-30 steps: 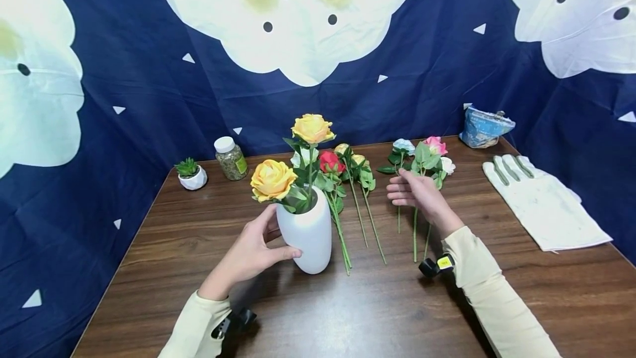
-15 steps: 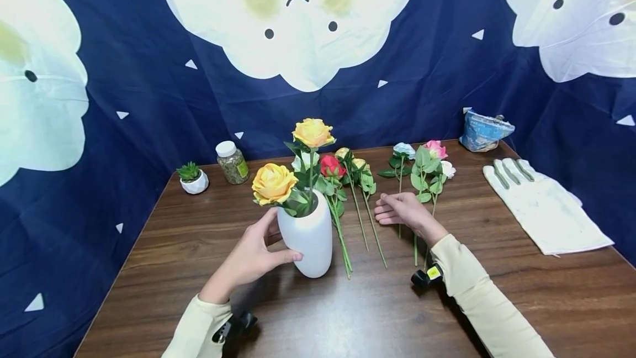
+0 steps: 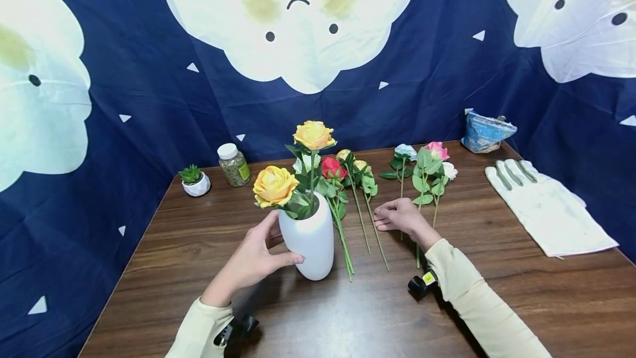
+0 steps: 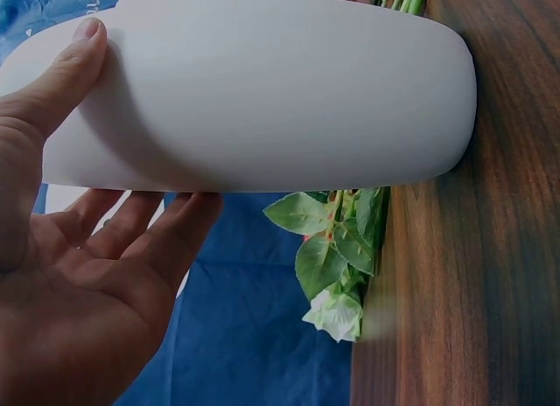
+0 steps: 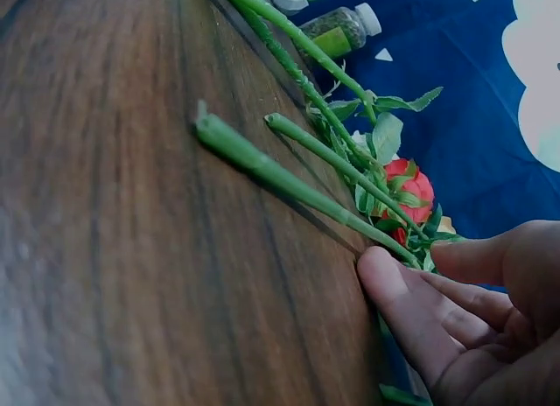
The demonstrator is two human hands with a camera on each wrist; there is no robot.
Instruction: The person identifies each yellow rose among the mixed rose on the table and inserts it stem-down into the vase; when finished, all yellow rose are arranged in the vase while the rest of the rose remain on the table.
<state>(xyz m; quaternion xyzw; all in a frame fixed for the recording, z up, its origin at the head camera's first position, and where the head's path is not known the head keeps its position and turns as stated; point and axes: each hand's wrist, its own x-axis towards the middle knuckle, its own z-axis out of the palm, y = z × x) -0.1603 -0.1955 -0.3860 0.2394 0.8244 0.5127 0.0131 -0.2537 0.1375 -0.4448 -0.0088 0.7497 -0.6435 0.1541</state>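
The right hand point(image 3: 403, 217), nearer, its thumb and fingers slightly parted without clear hold, was at the flower stem point(image 3: 380, 243) lying front-to-back on the tabletop point(image 3: 174, 247), leftward; the left hand point(image 3: 255, 256) gripped the white vase point(image 3: 313, 247)

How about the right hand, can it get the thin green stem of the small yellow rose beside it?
Likely yes: the right hand is right at the thin green stem, and nothing visible lies between them.
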